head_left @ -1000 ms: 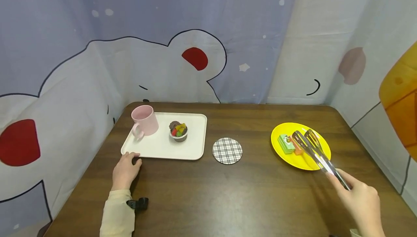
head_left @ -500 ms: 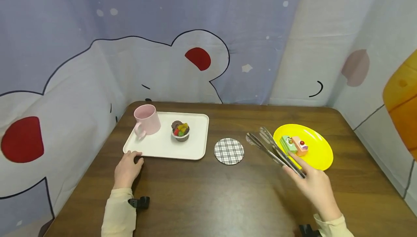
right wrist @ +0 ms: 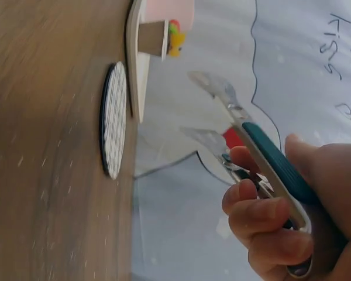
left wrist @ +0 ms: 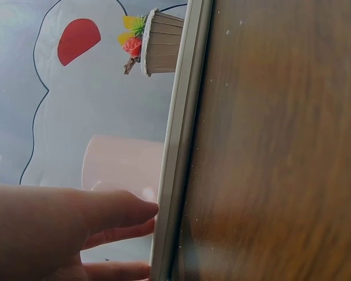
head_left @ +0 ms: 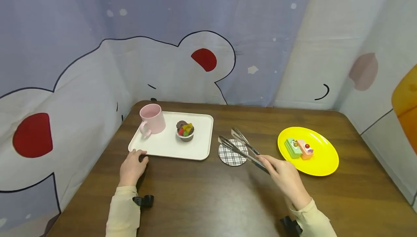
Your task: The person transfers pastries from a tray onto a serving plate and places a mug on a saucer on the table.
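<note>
In the head view my right hand grips metal tongs, their tips spread apart above the checked round coaster. The right wrist view shows fingers curled round the tongs' green-sided handle; nothing is between the tips. My left hand rests at the near left corner of the white tray, its fingertips touching the edge in the left wrist view. On the tray stand a pink mug and a small cupcake topped with fruit pieces.
At the right lies a yellow plate bearing a green cake piece and a pink cake piece, side by side. The brown wooden table is bounded by a patterned cloth behind and at the sides.
My right hand has carried the tongs left from over the yellow plate to above the coaster. The cake pieces have stayed on the plate. My left hand keeps its place at the tray.
</note>
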### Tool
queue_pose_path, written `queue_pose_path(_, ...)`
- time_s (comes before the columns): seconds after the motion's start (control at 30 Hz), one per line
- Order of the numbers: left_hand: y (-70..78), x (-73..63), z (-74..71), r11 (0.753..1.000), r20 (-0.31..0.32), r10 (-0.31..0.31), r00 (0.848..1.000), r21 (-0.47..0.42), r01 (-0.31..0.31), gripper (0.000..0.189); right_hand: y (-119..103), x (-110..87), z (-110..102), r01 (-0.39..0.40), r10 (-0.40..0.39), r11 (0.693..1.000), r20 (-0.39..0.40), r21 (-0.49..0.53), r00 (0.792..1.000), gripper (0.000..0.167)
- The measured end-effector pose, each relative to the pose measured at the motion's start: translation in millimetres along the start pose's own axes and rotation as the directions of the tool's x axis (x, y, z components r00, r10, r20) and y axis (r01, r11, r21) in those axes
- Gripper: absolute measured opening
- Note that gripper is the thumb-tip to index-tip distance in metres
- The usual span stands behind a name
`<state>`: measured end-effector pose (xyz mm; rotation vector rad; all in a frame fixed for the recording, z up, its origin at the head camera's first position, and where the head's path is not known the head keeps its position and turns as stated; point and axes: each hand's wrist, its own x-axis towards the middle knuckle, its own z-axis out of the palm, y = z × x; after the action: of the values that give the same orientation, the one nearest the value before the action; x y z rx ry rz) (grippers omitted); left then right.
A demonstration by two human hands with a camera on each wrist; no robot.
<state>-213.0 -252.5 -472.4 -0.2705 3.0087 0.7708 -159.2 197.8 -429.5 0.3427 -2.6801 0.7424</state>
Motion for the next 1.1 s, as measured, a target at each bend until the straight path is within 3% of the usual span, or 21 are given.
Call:
queue_pose_path(0.23,-0.1,1.1,0.7,1.000,0.001,-0.001,1.000,-0.003,0.001,0.041,-12.2,19.8,23.6,0.036,-0.038,0.998,0.027,0.053,0.999,0.017)
queue_pose_path(0.53,-0.9,0.1,2.3,1.000,-0.011,-0.004,1.000,-0.002,0.004,0.042,-29.8,41.1,56.3,-0.041,0.021,0.985,0.120,0.165,0.993,0.019)
queue_pose_path(0.7,0.2,0.5,2.0,1.000,-0.007,-0.003,1.000,-0.005,0.003,0.042,-35.9,48.8,71.6,-0.045,0.025,0.985,0.116,0.167,0.993,0.018)
queue_pose_path(1.1,-0.2,-0.6,0.7,1.000,-0.021,-0.005,1.000,-0.002,0.005,0.041,-48.7,67.6,88.9,-0.062,0.031,0.976,0.154,0.207,0.988,0.021)
